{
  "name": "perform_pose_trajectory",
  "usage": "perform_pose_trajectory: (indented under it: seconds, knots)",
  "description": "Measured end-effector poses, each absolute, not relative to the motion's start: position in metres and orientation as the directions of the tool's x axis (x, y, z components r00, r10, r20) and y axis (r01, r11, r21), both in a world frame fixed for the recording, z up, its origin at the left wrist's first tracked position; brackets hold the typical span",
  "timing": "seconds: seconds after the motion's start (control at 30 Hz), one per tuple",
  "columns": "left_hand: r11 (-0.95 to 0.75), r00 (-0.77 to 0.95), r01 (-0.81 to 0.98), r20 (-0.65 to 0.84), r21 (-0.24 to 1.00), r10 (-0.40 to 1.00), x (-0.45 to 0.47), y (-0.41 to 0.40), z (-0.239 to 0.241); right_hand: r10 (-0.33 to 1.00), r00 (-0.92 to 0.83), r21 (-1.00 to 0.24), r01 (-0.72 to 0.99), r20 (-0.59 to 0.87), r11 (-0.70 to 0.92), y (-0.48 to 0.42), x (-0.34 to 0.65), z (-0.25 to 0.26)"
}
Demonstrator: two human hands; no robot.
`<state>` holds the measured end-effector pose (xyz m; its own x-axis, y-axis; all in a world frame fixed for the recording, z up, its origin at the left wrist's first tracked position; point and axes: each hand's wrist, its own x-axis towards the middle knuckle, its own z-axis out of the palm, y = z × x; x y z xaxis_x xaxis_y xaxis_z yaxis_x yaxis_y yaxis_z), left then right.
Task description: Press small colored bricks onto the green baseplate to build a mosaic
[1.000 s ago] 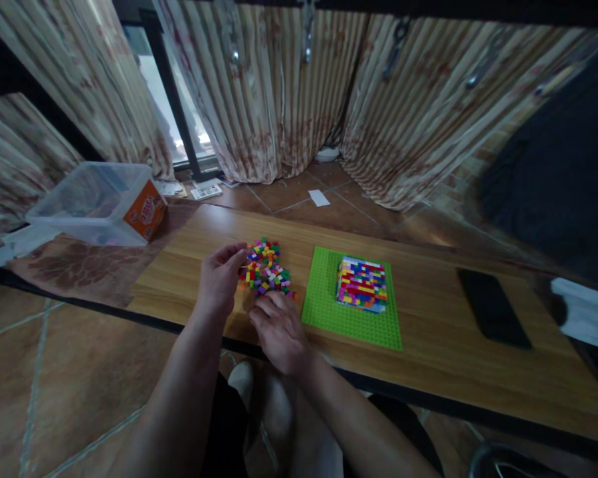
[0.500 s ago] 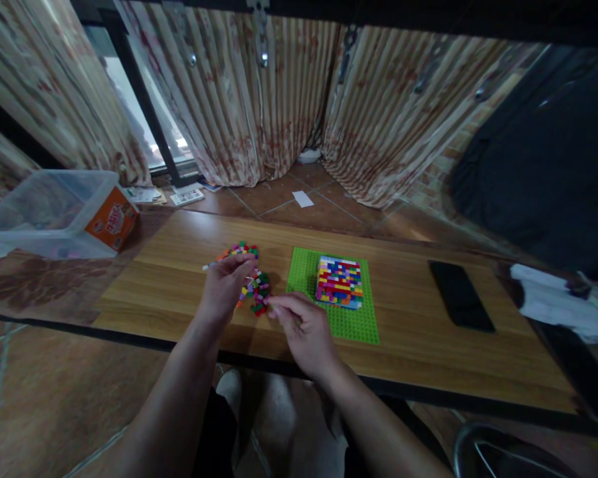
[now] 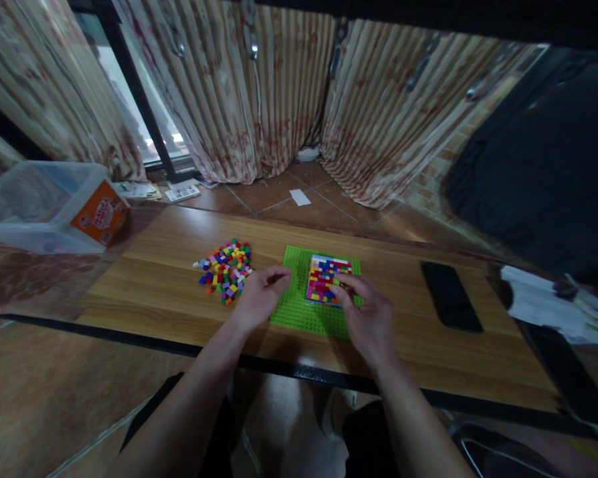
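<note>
A block of many-coloured toy bricks (image 3: 323, 272) stands on a green studded baseplate (image 3: 294, 312). My right hand (image 3: 371, 318) is over the block's right side, with thumb and forefinger pinched at its top around what looks like a small toy brick, mostly hidden by the fingertips. Between the loose bricks and the block, my left hand (image 3: 260, 295) hovers at the baseplate's left edge. Its fingers are curled together, and whatever they may hold is hidden. A pile of small loose bricks (image 3: 226, 265) in mixed colours lies left of that hand.
A black phone (image 3: 451, 295) lies to the right on the wooden table (image 3: 154, 279). Beyond the table's left end stands a clear plastic bin (image 3: 54, 206) with an orange label. White papers (image 3: 548, 302) are at the far right, and striped curtains (image 3: 279, 86) hang behind.
My right hand has moved from the loose bricks rightward onto the brick block. My left hand has left the pile and come right, to the baseplate's edge. The view has shifted slightly.
</note>
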<state>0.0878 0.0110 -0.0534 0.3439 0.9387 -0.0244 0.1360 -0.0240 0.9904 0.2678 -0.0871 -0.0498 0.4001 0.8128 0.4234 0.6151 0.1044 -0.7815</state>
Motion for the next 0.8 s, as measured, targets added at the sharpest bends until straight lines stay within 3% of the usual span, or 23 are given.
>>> perform_pose_trajectory:
  seconds: [0.17, 0.43, 0.8]
  knots:
    - [-0.144, 0.412, 0.175, 0.06, 0.974, 0.909, 0.096, 0.004, -0.051, 0.83, 0.271, -0.652, 0.745, 0.488, 0.14, -0.086, 0.27, -0.057]
    - [-0.174, 0.507, 0.181, 0.059, 0.968, 0.86, 0.1, -0.003, -0.051, 0.84, 0.169, -0.52, 0.841, 0.516, 0.15, -0.076, 0.264, -0.069]
    - [-0.295, 0.545, 0.293, 0.094, 0.909, 0.833, 0.104, -0.011, -0.054, 0.83, 0.162, -0.438, 0.893, 0.534, 0.108, -0.076, 0.259, -0.072]
